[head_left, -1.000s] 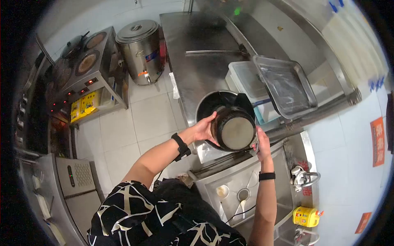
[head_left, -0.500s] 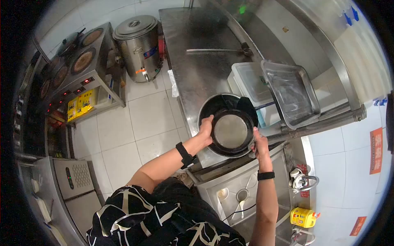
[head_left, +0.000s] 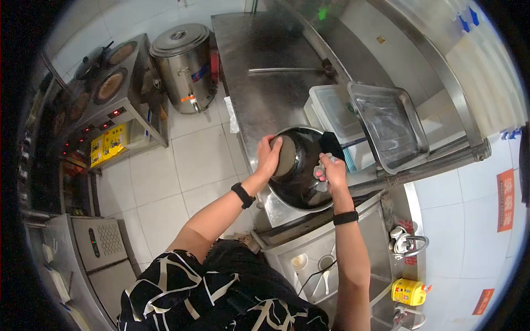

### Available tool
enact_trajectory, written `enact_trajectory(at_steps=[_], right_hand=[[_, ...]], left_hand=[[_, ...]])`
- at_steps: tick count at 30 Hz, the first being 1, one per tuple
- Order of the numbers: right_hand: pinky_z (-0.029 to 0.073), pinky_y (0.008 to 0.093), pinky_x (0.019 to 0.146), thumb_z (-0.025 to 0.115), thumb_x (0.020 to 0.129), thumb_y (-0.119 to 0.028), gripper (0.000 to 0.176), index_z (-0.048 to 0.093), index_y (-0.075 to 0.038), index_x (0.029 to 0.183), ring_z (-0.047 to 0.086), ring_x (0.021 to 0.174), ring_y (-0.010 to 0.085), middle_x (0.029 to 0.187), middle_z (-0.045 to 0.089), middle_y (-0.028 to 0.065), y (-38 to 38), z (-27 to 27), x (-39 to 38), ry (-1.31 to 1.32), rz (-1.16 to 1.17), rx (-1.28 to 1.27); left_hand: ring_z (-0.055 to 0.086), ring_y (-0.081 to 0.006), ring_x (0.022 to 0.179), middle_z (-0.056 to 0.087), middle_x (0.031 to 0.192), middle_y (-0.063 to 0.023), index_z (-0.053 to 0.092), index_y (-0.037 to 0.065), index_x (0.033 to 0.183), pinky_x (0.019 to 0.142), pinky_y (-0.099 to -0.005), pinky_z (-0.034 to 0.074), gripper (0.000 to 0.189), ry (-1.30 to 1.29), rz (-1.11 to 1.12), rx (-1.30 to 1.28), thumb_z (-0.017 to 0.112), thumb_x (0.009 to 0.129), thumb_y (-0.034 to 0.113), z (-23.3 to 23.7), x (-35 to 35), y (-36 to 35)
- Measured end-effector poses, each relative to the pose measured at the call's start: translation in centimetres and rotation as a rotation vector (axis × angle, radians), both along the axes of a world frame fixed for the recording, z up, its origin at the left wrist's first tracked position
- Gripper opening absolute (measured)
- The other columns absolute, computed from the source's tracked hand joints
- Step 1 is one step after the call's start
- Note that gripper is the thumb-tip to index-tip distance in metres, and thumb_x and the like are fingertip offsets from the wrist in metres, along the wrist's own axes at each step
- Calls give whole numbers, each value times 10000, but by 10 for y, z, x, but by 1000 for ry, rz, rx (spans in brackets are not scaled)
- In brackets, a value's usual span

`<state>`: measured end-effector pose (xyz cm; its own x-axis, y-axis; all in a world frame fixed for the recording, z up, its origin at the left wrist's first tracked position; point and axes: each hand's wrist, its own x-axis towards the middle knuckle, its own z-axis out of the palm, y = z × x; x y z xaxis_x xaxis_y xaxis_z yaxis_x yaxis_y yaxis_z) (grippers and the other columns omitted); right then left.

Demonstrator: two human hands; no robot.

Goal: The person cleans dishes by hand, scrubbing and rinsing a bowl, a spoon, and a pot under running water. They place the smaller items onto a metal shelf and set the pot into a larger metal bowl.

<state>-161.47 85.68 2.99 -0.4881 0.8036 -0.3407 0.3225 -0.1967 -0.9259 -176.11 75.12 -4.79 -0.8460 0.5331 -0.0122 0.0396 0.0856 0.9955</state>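
My left hand [head_left: 269, 157] grips the left side of a black pan [head_left: 307, 185], its thumb over the round grey-brown base [head_left: 285, 157]. The pan lies tilted inside a wide metal basin [head_left: 302, 209], with its inside mostly hidden. My right hand [head_left: 333, 170] is closed around a crumpled grey scouring pad [head_left: 318, 172], over the right part of the pan. A dark handle [head_left: 358, 145] sticks out past the basin's right rim. The basin stands at the near end of the steel counter [head_left: 270, 91].
Right of the basin are a lidded plastic box [head_left: 339, 110] and a tilted steel tray [head_left: 389, 129]. A sink [head_left: 287, 262] with a spoon [head_left: 324, 282] lies below. A yellow jug [head_left: 407, 292] stands at its right. A lidded steel boiler [head_left: 185, 71] and stove [head_left: 118, 88] are left.
The pan has turned and tilted, so its round base now faces left. My right hand has moved from the basin's right rim inward over the pan; my left hand has shifted slightly up and left.
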Motion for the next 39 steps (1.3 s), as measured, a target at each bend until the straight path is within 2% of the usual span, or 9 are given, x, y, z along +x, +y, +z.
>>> enact_trajectory(at_steps=[5,12,19,20,26,32,36,38,39], right_hand=[[408,195,381,546,807,-194,280,542,-23,1030,564,502,134,786,572,50,5,7,5,104,-22,35],[385,198,426,524,821,-255,296,545,-51,1035,564,538,116,827,597,46,15,3,77,142,-128,18],[314,187,364,532,825,-276,240,557,-79,961,462,466,73,703,536,8,-22,-17,233,124,-415,-60],[305,182,362,513,836,-239,208,553,-68,947,447,457,67,683,520,5,-33,-27,268,179,-421,-68],[299,186,358,500,848,-186,181,541,-40,946,448,459,65,650,496,5,-99,-92,435,-87,-681,-249],[446,260,454,528,813,-173,196,570,-41,952,569,557,147,726,588,87,-145,-216,506,-541,-288,-464],[478,327,689,587,683,-171,208,626,-60,854,591,774,256,846,612,102,-169,-346,513,-812,654,309],[476,367,641,597,743,-213,214,618,-30,853,585,691,249,768,604,124,-148,-302,466,-623,-4,-577],[475,375,643,590,746,-272,279,617,-13,846,585,673,272,759,609,135,-150,-325,457,-563,-16,-539]], left_hand=[[456,-335,1014,498,1059,-214,478,-6,1075,871,-374,349,462,174,-37,-104,462,843,392,0,-16,29],[461,-368,1035,518,1086,-223,507,45,1090,874,-400,358,497,145,-439,-98,390,848,464,-10,-38,79],[462,-185,967,528,1061,-69,528,10,1046,873,-312,346,491,-91,-477,57,385,872,447,-11,-45,68],[465,-196,990,527,1072,-82,521,38,1068,871,-338,339,518,-180,-642,-1,374,857,487,-22,-58,59],[372,-205,1152,402,1281,-43,384,140,1262,910,-389,262,557,-248,-401,-139,387,835,499,-14,-18,11],[422,-185,1080,471,1172,-22,437,119,1183,876,-389,293,441,-376,-29,-86,427,852,411,-46,-2,-3],[478,-161,906,512,985,-58,479,70,1030,785,-310,364,178,384,104,153,449,871,146,-16,76,-32],[470,-162,912,498,936,-63,485,51,944,789,-275,369,101,611,-103,100,430,863,71,7,146,-45],[469,-170,913,491,918,-60,485,45,916,789,-279,376,83,658,-277,-8,436,850,56,11,182,-52]])
